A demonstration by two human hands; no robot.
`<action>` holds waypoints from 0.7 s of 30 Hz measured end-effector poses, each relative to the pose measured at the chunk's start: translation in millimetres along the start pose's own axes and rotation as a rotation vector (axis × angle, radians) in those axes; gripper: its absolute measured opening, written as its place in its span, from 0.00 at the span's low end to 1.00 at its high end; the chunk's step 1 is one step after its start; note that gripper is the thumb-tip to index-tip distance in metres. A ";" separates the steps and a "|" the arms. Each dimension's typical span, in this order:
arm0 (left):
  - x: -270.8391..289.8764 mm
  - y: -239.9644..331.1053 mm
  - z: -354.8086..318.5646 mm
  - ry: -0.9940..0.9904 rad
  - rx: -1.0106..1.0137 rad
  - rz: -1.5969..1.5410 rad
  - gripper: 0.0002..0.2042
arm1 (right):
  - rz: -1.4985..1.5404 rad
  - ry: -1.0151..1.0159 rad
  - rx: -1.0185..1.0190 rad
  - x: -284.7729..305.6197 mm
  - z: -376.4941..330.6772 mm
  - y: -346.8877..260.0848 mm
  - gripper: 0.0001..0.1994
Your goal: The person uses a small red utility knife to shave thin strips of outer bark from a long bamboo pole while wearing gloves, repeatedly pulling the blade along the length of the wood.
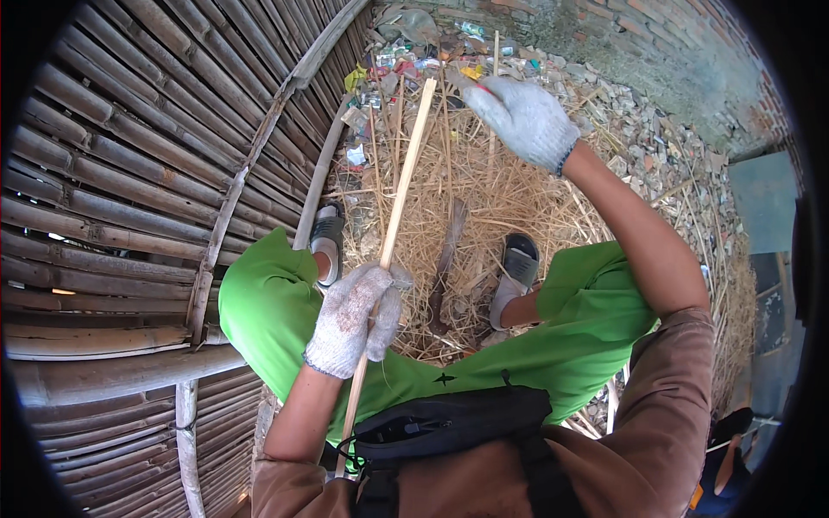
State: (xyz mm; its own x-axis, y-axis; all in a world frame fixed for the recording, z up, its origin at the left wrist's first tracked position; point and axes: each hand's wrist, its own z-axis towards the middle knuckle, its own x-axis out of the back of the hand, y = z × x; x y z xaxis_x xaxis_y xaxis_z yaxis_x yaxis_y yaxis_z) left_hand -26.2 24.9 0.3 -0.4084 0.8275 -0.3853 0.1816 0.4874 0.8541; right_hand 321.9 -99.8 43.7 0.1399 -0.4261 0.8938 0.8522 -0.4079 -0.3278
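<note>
My left hand (354, 318), in a soiled white knit glove, is wrapped round a long pale strip of split bamboo (404, 186). The strip slants up and away from beside my waist, its far end rising above the litter. My right hand (522, 121), also gloved, is raised at the far right of that end, apart from the strip. Its thumb and fingers are drawn together round something small with a bit of red; I cannot make out what it is. Between my feet lies a long, brown, slightly curved piece (449, 259), its kind unclear.
Bamboo shavings (509, 203) cover the ground, with rubble and plastic litter (406, 65) beyond. A bamboo slat wall (129, 164) stands close on my left, a brick wall (656, 52) behind. A black waist bag (449, 423) crosses my lap. Part of another person (730, 470) shows at lower right.
</note>
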 end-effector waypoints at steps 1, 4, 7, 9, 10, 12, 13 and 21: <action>-0.6 0.4 0.9 0.010 0.003 -0.005 0.19 | 0.048 -0.092 0.026 1.0 -7.2 -24.0 0.32; -8.1 6.0 -0.9 0.063 -0.023 0.116 0.19 | 0.046 -0.287 0.119 -10.0 -32.8 -77.9 0.33; -16.0 7.1 0.8 0.134 0.010 0.206 0.18 | 0.009 -0.443 0.270 -14.7 -52.1 -96.6 0.32; -15.3 2.2 1.4 0.129 -0.001 0.261 0.18 | -0.040 -0.488 0.230 -12.8 -54.4 -98.5 0.31; -15.6 2.3 0.2 0.127 -0.001 0.262 0.18 | -0.041 -0.487 0.228 -11.6 -53.0 -96.6 0.31; -15.1 2.1 -2.5 0.140 -0.012 0.349 0.18 | -0.121 -0.423 0.171 -10.9 -42.7 -87.5 0.31; -15.1 0.5 -4.4 0.144 -0.012 0.348 0.18 | -0.110 -0.417 0.144 -8.1 -35.9 -83.1 0.32; -11.5 0.1 -8.2 0.027 -0.021 0.227 0.19 | -0.266 -0.155 -0.194 8.0 22.2 52.8 0.36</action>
State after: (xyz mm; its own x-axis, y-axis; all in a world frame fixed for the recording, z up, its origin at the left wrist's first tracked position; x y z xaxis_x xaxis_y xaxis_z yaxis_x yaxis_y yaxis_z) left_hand -28.8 13.1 7.7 -0.3828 0.9073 -0.1737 0.2528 0.2838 0.9249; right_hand 379.2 -106.7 40.4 0.0137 -0.1629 0.9865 0.7596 -0.6400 -0.1163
